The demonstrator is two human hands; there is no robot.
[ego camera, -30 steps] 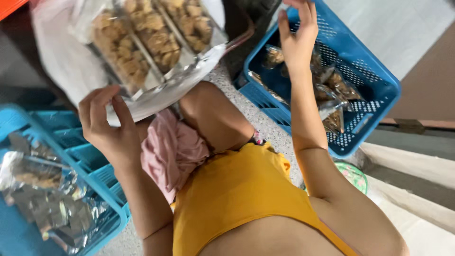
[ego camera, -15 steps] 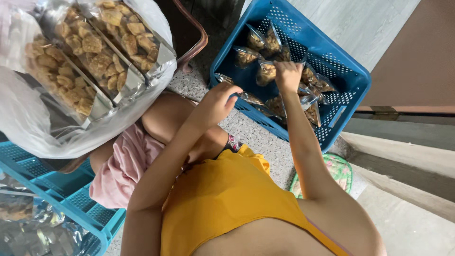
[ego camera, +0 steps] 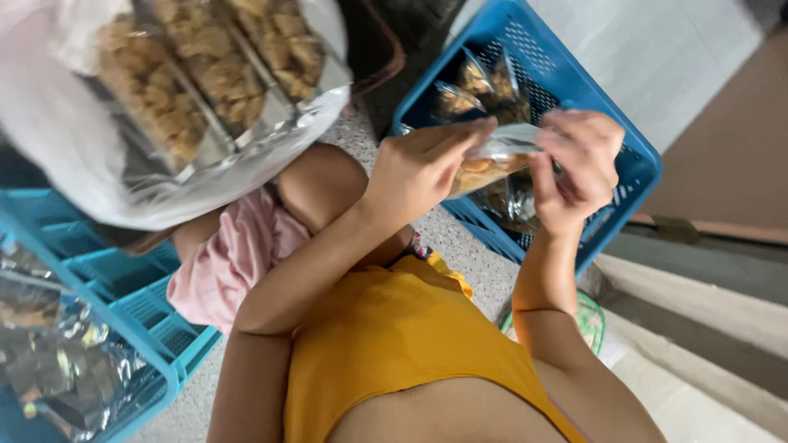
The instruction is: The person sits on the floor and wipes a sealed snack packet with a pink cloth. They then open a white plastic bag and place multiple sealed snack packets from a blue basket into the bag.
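Both my hands hold one small clear snack packet with brown pieces inside, lifted just above a blue plastic crate. My left hand grips the packet's left end with thumb and fingers. My right hand pinches its right end. More clear packets of the same snack lie inside the crate below. My arms reach forward over a yellow top and pink shorts.
A large plastic bag with foil trays of brown snacks rests at upper left over my knee. A second blue crate with shiny packets stands at lower left. Speckled floor runs between the crates; a step edge lies at right.
My left hand swung from near the bag over to the right crate. My right hand dipped into the crate and came up. Both now hold one packet between them.
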